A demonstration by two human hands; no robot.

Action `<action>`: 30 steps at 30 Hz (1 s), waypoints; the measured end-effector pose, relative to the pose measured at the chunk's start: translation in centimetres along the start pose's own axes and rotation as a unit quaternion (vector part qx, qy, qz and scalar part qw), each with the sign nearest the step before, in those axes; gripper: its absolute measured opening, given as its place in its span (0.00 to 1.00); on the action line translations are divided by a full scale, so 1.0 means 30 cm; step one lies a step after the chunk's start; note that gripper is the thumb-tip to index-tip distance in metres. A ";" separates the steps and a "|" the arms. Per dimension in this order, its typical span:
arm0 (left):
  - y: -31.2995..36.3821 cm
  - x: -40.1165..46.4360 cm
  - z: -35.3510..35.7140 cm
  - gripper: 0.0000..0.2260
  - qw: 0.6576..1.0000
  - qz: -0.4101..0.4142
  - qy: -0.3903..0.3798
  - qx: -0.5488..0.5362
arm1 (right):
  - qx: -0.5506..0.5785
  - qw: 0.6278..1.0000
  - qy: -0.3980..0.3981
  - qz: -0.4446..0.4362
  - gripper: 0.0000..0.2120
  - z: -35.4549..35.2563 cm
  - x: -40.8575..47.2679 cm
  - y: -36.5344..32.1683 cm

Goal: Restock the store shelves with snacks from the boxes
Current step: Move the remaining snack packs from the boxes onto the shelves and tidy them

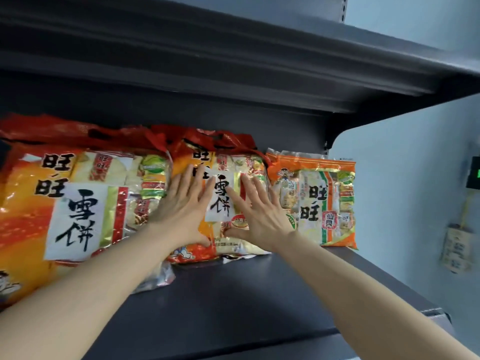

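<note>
Three snack bags lie flat on a dark shelf (233, 302). The middle bag (220, 201), orange and yellow with a white label, has both my hands on it. My left hand (184, 211) presses its left half with straight, spread fingers. My right hand (259, 211) presses its right half the same way, thumb pointing left. A larger bag of the same kind (78, 203) lies at the left, partly cut off by the frame. A smaller orange and green bag (322, 201) lies at the right, against the middle bag.
Another dark shelf (233, 61) hangs close overhead. A pale wall (402, 178) stands to the right, with a small device showing a green light (472, 175) and a hanging tag (457, 248). Bare shelf surface stretches in front of the bags.
</note>
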State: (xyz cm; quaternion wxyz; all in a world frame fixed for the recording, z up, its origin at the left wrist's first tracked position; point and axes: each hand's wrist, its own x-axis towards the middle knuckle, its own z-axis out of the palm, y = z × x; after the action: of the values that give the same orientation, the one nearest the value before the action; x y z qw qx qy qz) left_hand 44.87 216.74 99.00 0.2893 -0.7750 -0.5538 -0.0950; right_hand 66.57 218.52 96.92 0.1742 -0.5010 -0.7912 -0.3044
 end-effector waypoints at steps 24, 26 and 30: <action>0.055 0.059 0.042 0.64 0.996 -0.002 0.064 0.058 | 0.097 0.965 0.117 0.213 0.11 -0.161 0.312 0.220; 0.058 0.053 0.044 0.64 0.996 -0.002 0.065 0.063 | 0.153 0.948 0.150 0.237 0.11 -0.192 0.358 0.220; 0.059 0.043 0.050 0.63 0.994 -0.006 0.079 0.080 | 0.285 0.903 0.197 0.256 0.11 -0.244 0.441 0.244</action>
State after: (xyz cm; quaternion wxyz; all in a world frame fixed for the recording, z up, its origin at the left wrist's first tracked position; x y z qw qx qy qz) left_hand 46.71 218.21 97.77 0.3924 -0.7361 -0.5398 -0.1130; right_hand 67.15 225.08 112.37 0.5334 -0.5456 -0.6380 -0.1034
